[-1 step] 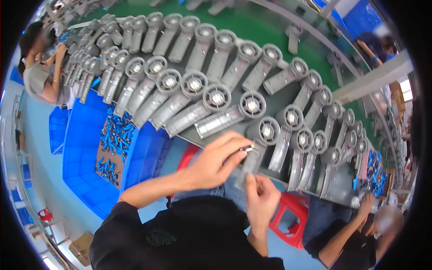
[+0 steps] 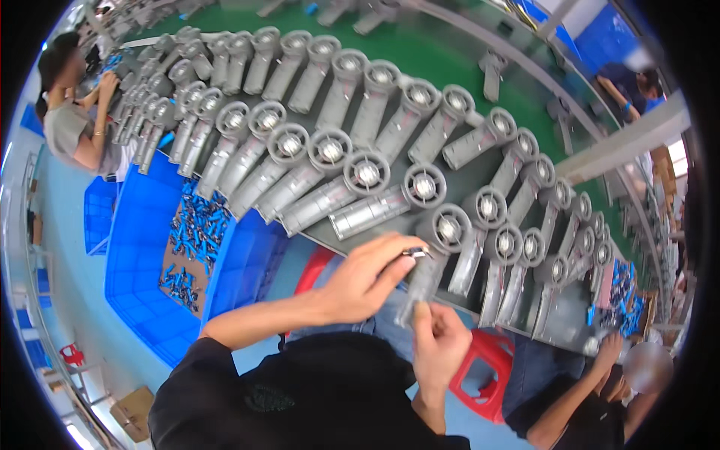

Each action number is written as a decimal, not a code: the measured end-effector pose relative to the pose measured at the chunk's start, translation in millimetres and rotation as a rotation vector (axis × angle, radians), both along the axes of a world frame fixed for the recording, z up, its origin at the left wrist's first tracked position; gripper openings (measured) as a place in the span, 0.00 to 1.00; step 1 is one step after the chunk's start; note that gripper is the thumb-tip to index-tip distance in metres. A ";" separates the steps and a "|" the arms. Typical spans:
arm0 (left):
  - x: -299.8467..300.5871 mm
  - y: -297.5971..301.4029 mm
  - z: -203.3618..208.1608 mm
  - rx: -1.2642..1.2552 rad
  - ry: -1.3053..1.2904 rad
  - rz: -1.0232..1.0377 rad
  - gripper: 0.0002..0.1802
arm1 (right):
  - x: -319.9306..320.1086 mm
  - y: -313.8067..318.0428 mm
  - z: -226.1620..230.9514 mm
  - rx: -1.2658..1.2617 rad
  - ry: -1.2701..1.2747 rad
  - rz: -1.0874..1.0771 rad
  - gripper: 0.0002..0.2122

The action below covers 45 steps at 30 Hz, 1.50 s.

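Note:
A grey handheld fan [image 2: 427, 280], its round head toward the bench and its handle toward me, is in front of my body. My right hand [image 2: 441, 346] pinches the lower end of that handle between thumb and fingers. Above the handle, just below the fan head, my left hand [image 2: 365, 279] is closed on a small black-and-silver part [image 2: 415, 253]. Too little of this part shows to tell its kind. Rows of similar grey fans lie beyond my hands, one [image 2: 370, 212] to the left of the held fan and another [image 2: 468, 259] to its right.
A blue bin [image 2: 142, 277] with several blue-and-black parts [image 2: 196, 229] stands at left. A red stool [image 2: 486, 381] is at right beside a seated co-worker [image 2: 577, 409]. Another person [image 2: 79, 139] works at far left. Behind the fans runs a green conveyor belt [image 2: 420, 46].
The whole view has shifted slightly, with the left rows of fans lower and more to the right in the picture. Both hands keep their grips.

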<state>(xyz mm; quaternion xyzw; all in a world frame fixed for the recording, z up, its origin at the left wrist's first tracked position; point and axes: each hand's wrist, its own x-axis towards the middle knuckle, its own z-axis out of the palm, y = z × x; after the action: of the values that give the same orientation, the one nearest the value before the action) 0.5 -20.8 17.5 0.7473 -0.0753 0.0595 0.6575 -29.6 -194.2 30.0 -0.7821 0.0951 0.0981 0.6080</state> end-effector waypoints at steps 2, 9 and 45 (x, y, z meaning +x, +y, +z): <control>10.7 -2.2 13.6 -0.308 0.157 -0.059 0.17 | 9.7 -1.9 24.2 -0.048 -0.077 0.017 0.05; 229.6 51.4 59.6 -0.305 0.067 0.176 0.11 | 231.2 43.0 78.9 -0.352 -0.321 0.350 0.14; 212.5 411.5 71.0 1.271 -0.376 0.599 0.17 | 118.4 -341.1 29.4 -1.205 0.001 -0.597 0.13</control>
<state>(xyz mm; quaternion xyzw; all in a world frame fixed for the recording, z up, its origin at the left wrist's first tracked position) 213.0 390.7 88.5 0.9506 0.0009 0.3091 0.0278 88.9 -535.3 59.4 -0.9249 0.3458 -0.1439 0.0661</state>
